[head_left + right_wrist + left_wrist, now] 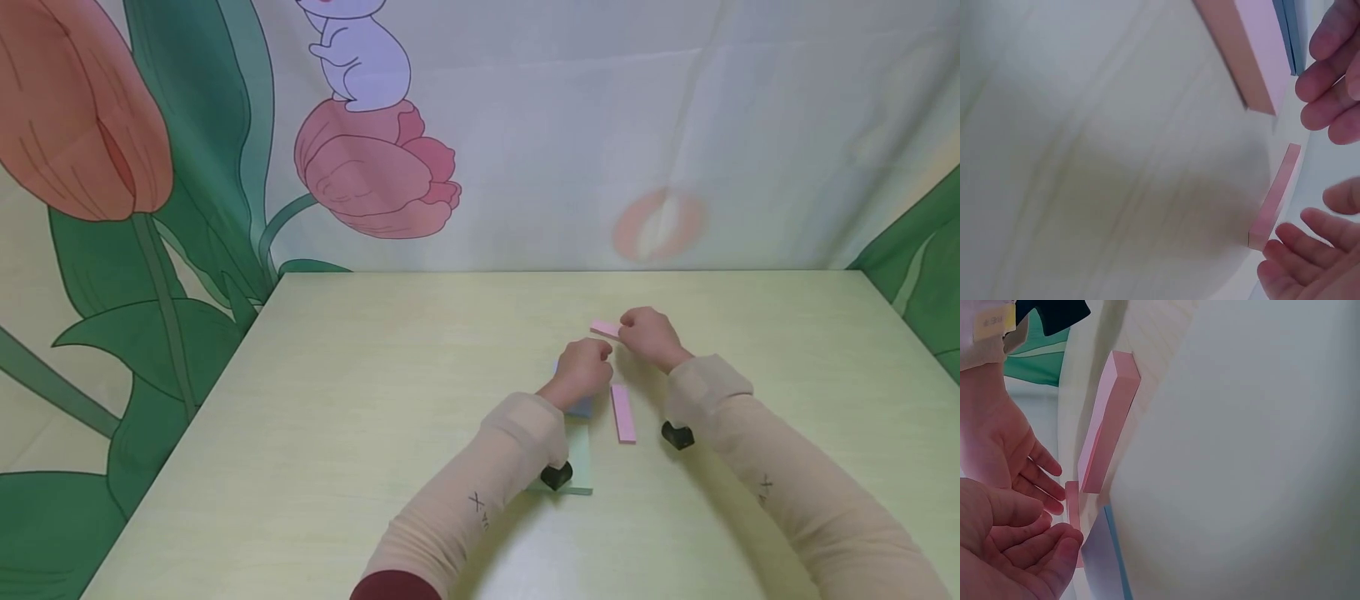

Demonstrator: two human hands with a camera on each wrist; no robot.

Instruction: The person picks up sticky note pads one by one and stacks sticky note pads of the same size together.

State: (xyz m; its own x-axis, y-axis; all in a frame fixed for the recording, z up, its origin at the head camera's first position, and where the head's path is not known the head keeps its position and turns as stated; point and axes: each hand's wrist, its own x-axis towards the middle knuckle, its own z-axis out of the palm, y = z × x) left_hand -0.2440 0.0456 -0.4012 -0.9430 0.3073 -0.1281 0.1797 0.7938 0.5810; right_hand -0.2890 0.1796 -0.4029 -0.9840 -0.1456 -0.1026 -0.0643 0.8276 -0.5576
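Right hand [651,336] touches the end of a small pink block [604,328] on the table [360,400]; whether it pinches it, I can't tell from the head view. Left hand [584,369] sits curled over a blue block [581,407]. I count two pink blocks here: the small one and a long pink block [623,413] lying free between my wrists, plus one green block [581,467] under my left sleeve. Left wrist view: left fingers [1035,547] loosely curled, holding nothing, long pink block [1107,425] beyond. Right wrist view: right fingers [1300,250] relaxed, just beside the small block [1274,197], not gripping it.
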